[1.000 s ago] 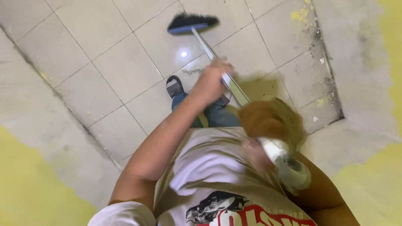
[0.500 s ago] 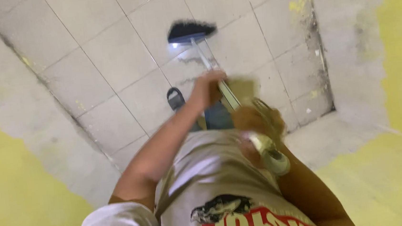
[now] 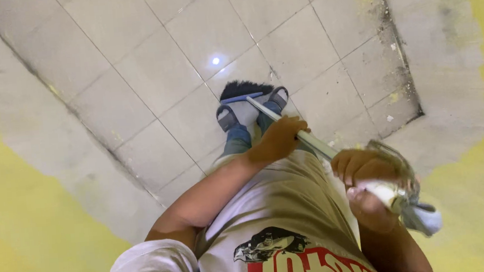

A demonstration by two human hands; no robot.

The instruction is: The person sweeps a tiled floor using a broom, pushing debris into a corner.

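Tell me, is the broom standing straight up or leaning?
Leaning. The broom slants from its bristles on the floor up to the left hand and right hand.

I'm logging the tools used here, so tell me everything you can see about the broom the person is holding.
The broom has a long pale handle, metal or plastic by its look, a blue head and dark bristles. It slants from the lower right up to the tiled floor, where the bristles rest by the person's sandalled feet. The left hand grips mid-handle; the right hand grips near the top end, which is wrapped in something pale.
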